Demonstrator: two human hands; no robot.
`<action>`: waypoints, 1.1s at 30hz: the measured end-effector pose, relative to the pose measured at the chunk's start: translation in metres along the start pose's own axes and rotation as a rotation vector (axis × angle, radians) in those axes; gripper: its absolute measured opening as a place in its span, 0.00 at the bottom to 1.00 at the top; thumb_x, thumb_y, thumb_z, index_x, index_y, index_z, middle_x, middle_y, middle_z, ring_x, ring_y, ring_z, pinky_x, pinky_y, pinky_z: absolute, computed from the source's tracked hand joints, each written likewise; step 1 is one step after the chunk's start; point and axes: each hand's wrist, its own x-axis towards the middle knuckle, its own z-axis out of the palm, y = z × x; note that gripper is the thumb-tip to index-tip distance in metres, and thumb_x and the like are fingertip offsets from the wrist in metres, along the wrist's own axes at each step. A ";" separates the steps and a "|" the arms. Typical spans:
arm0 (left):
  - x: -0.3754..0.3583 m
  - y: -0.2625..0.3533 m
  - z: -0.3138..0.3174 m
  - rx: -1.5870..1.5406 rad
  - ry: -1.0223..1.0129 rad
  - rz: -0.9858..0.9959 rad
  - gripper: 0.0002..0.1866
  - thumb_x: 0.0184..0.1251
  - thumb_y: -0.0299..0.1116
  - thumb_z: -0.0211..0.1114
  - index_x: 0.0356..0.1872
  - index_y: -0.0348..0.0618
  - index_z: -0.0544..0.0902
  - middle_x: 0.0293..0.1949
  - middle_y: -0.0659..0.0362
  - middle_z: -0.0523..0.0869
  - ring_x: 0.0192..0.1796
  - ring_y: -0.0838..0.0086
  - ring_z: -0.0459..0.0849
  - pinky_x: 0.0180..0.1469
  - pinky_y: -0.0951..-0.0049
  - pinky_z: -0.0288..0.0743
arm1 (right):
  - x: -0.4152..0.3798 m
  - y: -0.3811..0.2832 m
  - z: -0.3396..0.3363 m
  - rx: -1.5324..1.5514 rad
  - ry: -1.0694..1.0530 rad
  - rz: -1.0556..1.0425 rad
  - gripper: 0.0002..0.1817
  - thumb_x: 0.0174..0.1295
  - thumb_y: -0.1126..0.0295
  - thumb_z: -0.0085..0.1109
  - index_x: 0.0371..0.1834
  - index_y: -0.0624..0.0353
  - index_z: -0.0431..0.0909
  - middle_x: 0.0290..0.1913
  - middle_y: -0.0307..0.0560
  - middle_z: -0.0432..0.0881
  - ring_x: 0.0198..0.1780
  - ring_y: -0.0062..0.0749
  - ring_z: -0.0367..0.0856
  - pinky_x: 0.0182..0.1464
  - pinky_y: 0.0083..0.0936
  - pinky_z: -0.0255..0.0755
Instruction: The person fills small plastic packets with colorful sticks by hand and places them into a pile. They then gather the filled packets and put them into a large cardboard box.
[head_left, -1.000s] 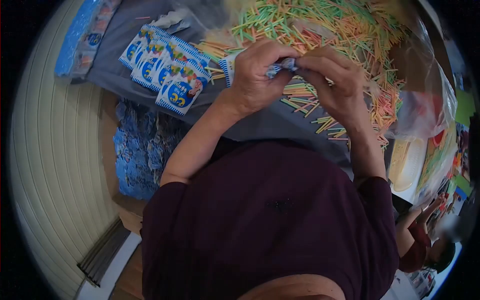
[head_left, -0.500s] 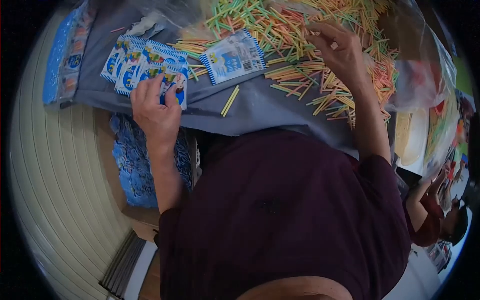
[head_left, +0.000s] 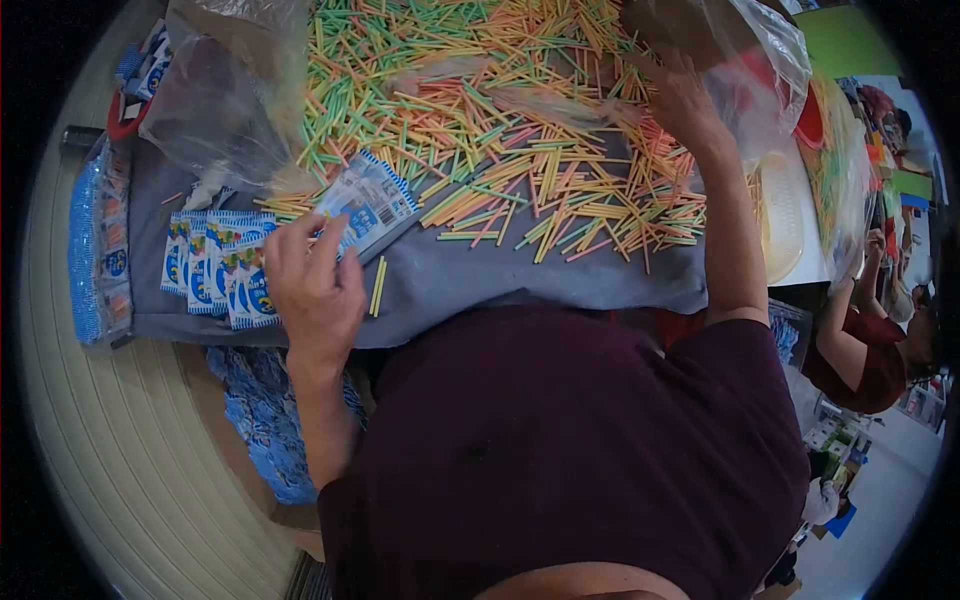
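Observation:
My left hand [head_left: 315,285] is at the lower left edge of a blue-and-white printed packet [head_left: 378,205] with a barcode, its fingers over the edge and its thumb beside it. The packet lies tilted near short coloured sticks. To the left, several similar packets [head_left: 208,262] overlap in a row. Two yellow sticks [head_left: 377,287] lie side by side on the grey cloth just right of that hand. My right hand [head_left: 685,108] reaches over the far right of a big pile of pink, yellow, orange and green sticks [head_left: 420,120]. Its fingers are dim and blurred.
Clear plastic bags [head_left: 225,110] edge the pile at left and right. A long blue-edged pack [head_left: 100,245] stands at the table's left end. Below is a box with blue patterned wrappers [head_left: 265,430]. At right are a pale tray [head_left: 780,220] and another person [head_left: 865,355].
My left hand has moved right, from the row of packets to the barcoded packet, which has turned. My right hand has reached further into the pile. The view has shifted.

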 end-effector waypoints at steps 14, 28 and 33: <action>0.009 -0.007 0.047 -0.094 0.006 0.154 0.12 0.53 0.22 0.68 0.40 0.38 0.87 0.36 0.55 0.83 0.39 0.58 0.82 0.40 0.61 0.78 | 0.010 0.021 0.011 -0.221 -0.310 -0.204 0.24 0.58 0.77 0.59 0.60 0.47 0.78 0.74 0.50 0.64 0.75 0.48 0.61 0.68 0.52 0.59; 0.010 -0.005 0.054 -0.063 0.101 0.172 0.13 0.49 0.20 0.66 0.39 0.38 0.86 0.38 0.56 0.83 0.41 0.60 0.81 0.42 0.62 0.77 | 0.052 -0.031 0.022 0.434 0.037 -0.019 0.14 0.66 0.73 0.56 0.54 0.56 0.77 0.38 0.50 0.83 0.41 0.49 0.82 0.43 0.40 0.73; 0.004 0.007 0.045 -0.058 0.000 0.100 0.12 0.53 0.21 0.65 0.40 0.38 0.85 0.38 0.57 0.83 0.42 0.60 0.82 0.42 0.63 0.78 | 0.080 -0.054 0.056 1.031 -0.010 0.131 0.15 0.73 0.60 0.57 0.54 0.56 0.79 0.34 0.43 0.84 0.35 0.36 0.81 0.39 0.35 0.73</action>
